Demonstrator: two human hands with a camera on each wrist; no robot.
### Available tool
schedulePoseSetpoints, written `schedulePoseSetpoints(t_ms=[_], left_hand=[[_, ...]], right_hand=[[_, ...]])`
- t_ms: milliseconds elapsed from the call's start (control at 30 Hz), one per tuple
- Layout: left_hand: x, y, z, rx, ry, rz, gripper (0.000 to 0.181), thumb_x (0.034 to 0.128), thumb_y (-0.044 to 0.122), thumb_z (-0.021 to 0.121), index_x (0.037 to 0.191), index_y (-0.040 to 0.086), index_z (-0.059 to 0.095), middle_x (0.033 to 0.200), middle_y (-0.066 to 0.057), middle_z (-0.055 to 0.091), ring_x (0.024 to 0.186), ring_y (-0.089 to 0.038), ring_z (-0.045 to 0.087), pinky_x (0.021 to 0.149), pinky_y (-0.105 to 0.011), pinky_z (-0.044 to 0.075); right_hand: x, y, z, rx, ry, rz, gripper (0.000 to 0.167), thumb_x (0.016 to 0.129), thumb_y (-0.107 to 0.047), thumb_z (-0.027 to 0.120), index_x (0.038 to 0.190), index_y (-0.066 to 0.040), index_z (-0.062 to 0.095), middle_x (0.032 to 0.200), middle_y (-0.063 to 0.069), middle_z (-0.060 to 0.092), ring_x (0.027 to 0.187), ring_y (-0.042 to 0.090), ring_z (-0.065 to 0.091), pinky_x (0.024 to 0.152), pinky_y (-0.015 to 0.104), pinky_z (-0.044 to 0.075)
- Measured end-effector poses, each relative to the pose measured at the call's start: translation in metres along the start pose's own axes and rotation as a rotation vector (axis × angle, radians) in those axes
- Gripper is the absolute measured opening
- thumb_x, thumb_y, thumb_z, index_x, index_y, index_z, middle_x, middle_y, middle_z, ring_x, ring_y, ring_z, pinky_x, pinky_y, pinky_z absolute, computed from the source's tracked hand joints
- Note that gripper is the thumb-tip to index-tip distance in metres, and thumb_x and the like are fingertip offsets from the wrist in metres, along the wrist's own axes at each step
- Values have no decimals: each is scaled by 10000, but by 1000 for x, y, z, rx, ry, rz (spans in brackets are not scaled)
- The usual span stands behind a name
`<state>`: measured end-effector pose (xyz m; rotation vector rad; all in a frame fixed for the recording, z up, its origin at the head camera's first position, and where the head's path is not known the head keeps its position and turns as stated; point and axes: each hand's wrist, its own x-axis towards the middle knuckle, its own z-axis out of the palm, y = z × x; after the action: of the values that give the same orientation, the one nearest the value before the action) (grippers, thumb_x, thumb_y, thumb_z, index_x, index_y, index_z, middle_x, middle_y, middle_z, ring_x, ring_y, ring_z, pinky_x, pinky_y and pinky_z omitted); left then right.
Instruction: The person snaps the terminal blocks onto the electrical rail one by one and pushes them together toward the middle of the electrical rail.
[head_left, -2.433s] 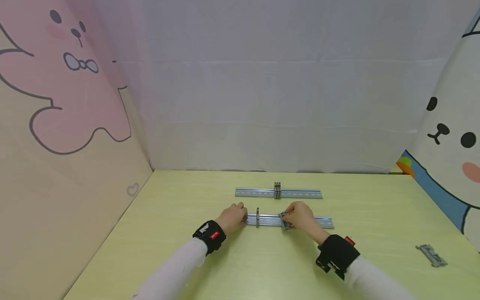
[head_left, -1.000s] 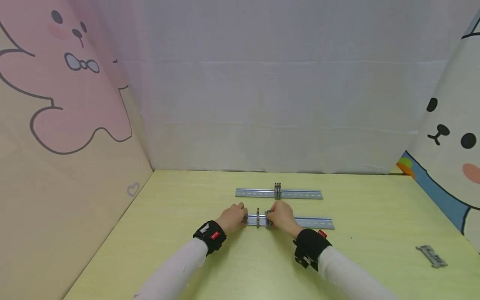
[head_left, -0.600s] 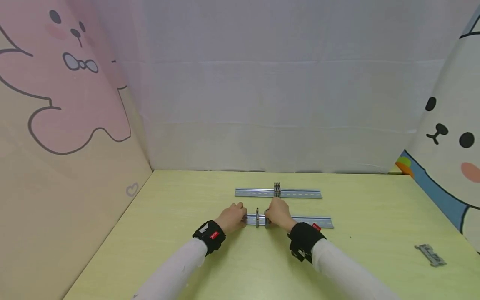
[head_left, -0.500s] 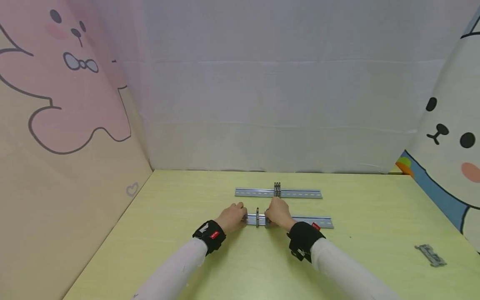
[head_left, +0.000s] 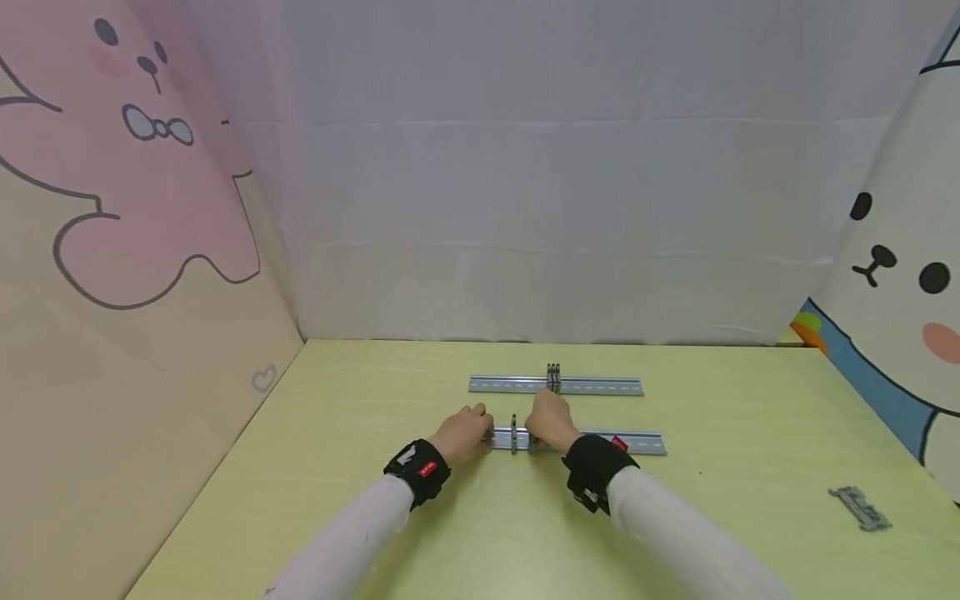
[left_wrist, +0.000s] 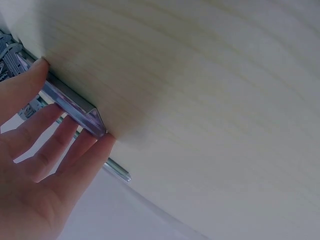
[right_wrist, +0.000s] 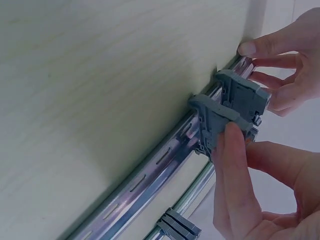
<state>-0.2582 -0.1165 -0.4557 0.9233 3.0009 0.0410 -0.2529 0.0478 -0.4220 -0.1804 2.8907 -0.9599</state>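
Across the table in front of me lies a slotted metal DIN rail [head_left: 626, 442]. My left hand [head_left: 461, 436] grips its left end, thumb on one long edge and fingers on the other. One grey end bracket [right_wrist: 244, 95] stands upright on the rail, just right of that hand. Close beside it, my right hand [head_left: 552, 420] pinches a second grey bracket [right_wrist: 207, 117] between thumb and fingers. In the right wrist view this bracket stands at the rail, roughly parallel to the first with a small gap. Fingers hide part of it, so I cannot tell whether it is fully seated.
Behind lies a second DIN rail [head_left: 510, 384] with several grey brackets [head_left: 553, 378] grouped near its middle. A loose grey bracket [head_left: 860, 508] lies flat at the table's right. The yellow table [head_left: 375, 379] ends at a white cloth backdrop [head_left: 480, 208].
My right hand has moved left along the near rail with its bracket, which has gone from tilted to upright beside the first one. My left hand has stayed on the rail end.
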Motion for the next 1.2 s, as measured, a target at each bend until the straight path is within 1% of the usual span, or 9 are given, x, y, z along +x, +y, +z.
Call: schedulePoseSetpoints(t_ms=[333,500,600,767,800,967,1000,1033,1200], left_hand=[[-2,5,-4,0,12,0,192,735,175,712,869,74,620,808,-8,492,719,-156,483,587,-235,419],[-1,4,-4,1,20,0,189,737,175,712,869,74,621,809,-8,493,720,-158,486,588,-235,421],[-1,4,-3,2,23,2,190,737,174,712,869,72,622,807,-10,494,715,-158,485,586,-234,420],[-1,4,-3,0,22,2,190,736,175,712,868,70,624,802,-9,493,711,-155,482,588,-232,421],[-1,4,-3,2,21,2,190,738,178,710,870,71,624,802,-7,492,711,-154,482,589,-231,421],[-1,5,-4,2,18,6,184,737,178,708,859,71,619,796,-7,486,707,-156,477,585,-233,417],[-1,5,-4,2,17,6,184,737,178,708,857,71,619,796,-7,486,706,-156,476,584,-234,415],[-1,5,-5,-1,16,6,183,737,177,708,856,71,619,796,-9,487,705,-157,476,584,-235,414],[-3,5,-6,-7,9,6,186,740,175,707,860,65,620,795,-12,488,703,-156,472,581,-232,408]], right_hand=[[1,-3,-1,-33,8,-5,324,698,107,541,454,-73,427,418,65,509,444,251,597,382,241,431],[-1,-2,-4,7,-7,7,157,693,103,561,603,-6,491,521,94,535,436,248,587,396,260,440],[13,14,8,32,-22,22,94,699,73,597,706,26,516,568,118,548,422,235,573,434,295,464],[53,69,51,53,31,-109,270,724,-50,618,504,-93,467,433,21,480,342,140,494,434,276,419],[53,71,52,46,40,-115,306,726,-64,615,471,-103,451,413,7,468,333,133,490,443,275,419],[19,40,23,41,55,-75,381,747,-80,602,407,-82,430,365,14,452,335,168,522,489,266,436],[7,26,11,34,39,-31,402,763,-90,612,404,-67,433,365,30,457,359,199,543,512,273,452],[0,21,5,32,45,-51,426,774,-95,607,395,-75,415,358,27,450,360,194,541,506,266,444],[-19,12,-15,11,40,-44,475,819,-139,575,411,-133,331,381,-63,297,347,95,353,429,206,263]])
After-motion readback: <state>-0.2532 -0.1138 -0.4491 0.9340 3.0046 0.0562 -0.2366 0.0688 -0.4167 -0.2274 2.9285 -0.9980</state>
